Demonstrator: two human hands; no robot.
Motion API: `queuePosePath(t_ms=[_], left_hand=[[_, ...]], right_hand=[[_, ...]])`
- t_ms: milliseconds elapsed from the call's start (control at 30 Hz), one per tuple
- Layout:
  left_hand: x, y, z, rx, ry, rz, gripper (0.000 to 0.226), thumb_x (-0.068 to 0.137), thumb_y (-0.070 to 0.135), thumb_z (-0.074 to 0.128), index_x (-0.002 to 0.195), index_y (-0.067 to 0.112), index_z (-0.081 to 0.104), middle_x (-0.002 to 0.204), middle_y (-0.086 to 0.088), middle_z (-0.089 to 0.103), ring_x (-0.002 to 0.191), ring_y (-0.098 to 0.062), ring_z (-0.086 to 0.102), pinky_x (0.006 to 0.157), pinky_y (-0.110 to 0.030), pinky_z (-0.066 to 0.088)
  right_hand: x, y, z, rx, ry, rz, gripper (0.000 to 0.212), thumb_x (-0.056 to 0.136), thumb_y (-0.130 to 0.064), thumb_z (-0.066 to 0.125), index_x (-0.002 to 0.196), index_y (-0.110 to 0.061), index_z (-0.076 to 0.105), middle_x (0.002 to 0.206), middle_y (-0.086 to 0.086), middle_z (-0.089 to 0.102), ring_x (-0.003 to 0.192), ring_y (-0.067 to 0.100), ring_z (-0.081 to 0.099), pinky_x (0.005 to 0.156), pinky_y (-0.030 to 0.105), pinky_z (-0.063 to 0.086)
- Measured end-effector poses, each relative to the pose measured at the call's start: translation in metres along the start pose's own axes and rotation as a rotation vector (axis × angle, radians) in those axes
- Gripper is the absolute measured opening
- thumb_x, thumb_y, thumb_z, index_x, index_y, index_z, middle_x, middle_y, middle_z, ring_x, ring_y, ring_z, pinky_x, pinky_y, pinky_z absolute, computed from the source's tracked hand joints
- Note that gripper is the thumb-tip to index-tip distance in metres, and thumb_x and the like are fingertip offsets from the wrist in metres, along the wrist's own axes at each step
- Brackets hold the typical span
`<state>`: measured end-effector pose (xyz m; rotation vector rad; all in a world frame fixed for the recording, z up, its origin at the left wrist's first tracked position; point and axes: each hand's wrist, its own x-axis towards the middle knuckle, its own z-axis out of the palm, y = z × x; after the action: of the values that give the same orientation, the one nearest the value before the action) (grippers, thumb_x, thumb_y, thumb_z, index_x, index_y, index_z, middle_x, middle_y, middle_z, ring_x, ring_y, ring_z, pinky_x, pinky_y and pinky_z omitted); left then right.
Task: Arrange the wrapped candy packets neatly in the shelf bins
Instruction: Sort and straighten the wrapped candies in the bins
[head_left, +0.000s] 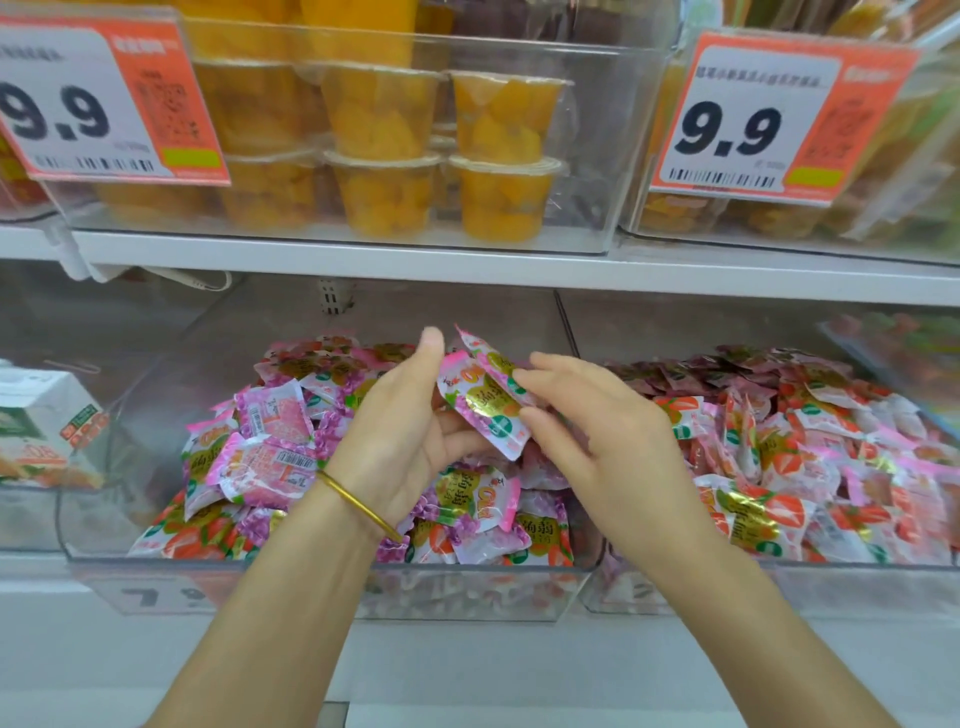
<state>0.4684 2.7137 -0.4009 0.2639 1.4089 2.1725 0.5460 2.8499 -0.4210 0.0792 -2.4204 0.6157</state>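
We square a candy packet stack (485, 402) over the middle bin (322, 564).
Left hand (410, 436) cups the stack, likely to line up edges; right hand (602, 452), fingers loose, touches it from 3 o'clock.

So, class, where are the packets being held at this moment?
In the head view, centre frame: the held packets are in the left hand, above the middle bin of pink candy, with the right hand at their right edge.
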Motion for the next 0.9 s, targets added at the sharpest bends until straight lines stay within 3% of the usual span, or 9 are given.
queuePosePath(t_ms=[167,233,300,400,567,667,733,800,900], left_hand=[[-0.002,-0.008,0.006,0.214,-0.013,0.121,0.021,0.093,0.014,0.05,0.107,0.0,0.058,0.09,-0.017,0.069,0.072,-0.022,0.069,0.065,-0.036,0.059],[-0.001,-0.012,0.01,0.227,-0.011,0.137,0.021,0.091,0.01,0.053,0.11,0.003,0.056,0.095,-0.018,0.068,0.077,-0.024,0.069,0.068,-0.041,0.059],[0.0,-0.016,0.018,0.288,-0.018,0.168,0.019,0.089,0.011,0.057,0.107,0.007,0.058,0.097,-0.018,0.069,0.081,-0.027,0.068,0.071,-0.044,0.057],[0.005,-0.023,0.038,0.396,-0.033,0.277,0.01,0.084,0.009,0.063,0.093,0.014,0.064,0.083,-0.008,0.07,0.07,-0.017,0.066,0.056,-0.028,0.054],[0.023,-0.029,0.076,0.571,-0.057,0.465,0.012,0.078,0.016,0.072,0.088,0.019,0.066,0.083,0.005,0.07,0.074,-0.002,0.064,0.065,-0.016,0.051],[0.043,-0.034,0.077,1.126,0.048,0.577,0.045,0.079,0.054,0.057,0.111,0.023,0.063,0.108,0.006,0.064,0.105,-0.012,0.055,0.09,-0.027,0.045],[0.051,-0.038,0.069,1.4,0.084,0.559,0.057,0.083,0.052,0.045,0.13,0.02,0.051,0.129,-0.003,0.053,0.121,-0.023,0.043,0.102,-0.035,0.032],[0.053,-0.043,0.062,1.437,0.038,0.453,0.058,0.086,0.046,0.041,0.138,0.018,0.041,0.14,-0.006,0.042,0.129,-0.024,0.034,0.106,-0.034,0.026],[0.054,-0.048,0.06,1.381,0.007,0.409,0.069,0.076,0.045,0.031,0.139,0.017,0.039,0.142,-0.005,0.041,0.131,-0.021,0.032,0.107,-0.032,0.027]], right_hand=[[-0.009,-0.003,-0.019,0.17,-0.03,0.033,0.03,0.089,-0.033,0.05,0.107,-0.022,0.071,0.125,-0.009,0.057,0.113,-0.005,0.05,0.093,0.004,0.035],[-0.009,-0.003,-0.028,0.306,0.056,0.176,0.015,0.089,-0.027,0.057,0.099,-0.027,0.068,0.112,-0.013,0.061,0.102,-0.005,0.056,0.084,0.008,0.043],[-0.007,0.002,-0.039,0.439,0.067,0.373,0.02,0.084,-0.029,0.063,0.104,-0.031,0.06,0.104,-0.014,0.064,0.091,0.001,0.063,0.078,0.02,0.051],[-0.005,0.011,-0.055,0.558,-0.064,0.516,0.033,0.08,-0.026,0.069,0.112,-0.023,0.061,0.096,-0.006,0.07,0.085,0.007,0.068,0.075,0.026,0.056],[-0.001,0.038,-0.072,0.606,-0.11,0.555,0.017,0.082,-0.014,0.07,0.097,-0.019,0.066,0.087,-0.003,0.074,0.08,0.008,0.069,0.069,0.017,0.053],[0.004,0.06,-0.078,0.648,-0.04,0.658,0.006,0.082,-0.012,0.069,0.086,-0.016,0.065,0.073,-0.002,0.072,0.068,0.007,0.067,0.064,0.019,0.051],[0.008,0.083,-0.076,0.62,0.061,0.764,0.014,0.083,-0.018,0.07,0.091,-0.011,0.062,0.076,0.0,0.068,0.074,0.014,0.066,0.072,0.029,0.055],[0.017,0.102,-0.07,0.563,0.119,0.859,0.034,0.08,-0.025,0.073,0.104,-0.006,0.058,0.09,0.008,0.066,0.085,0.024,0.066,0.082,0.046,0.056],[0.038,0.119,-0.056,0.529,0.131,0.936,0.039,0.078,-0.021,0.071,0.103,0.006,0.058,0.093,0.02,0.064,0.087,0.034,0.066,0.077,0.057,0.055]])
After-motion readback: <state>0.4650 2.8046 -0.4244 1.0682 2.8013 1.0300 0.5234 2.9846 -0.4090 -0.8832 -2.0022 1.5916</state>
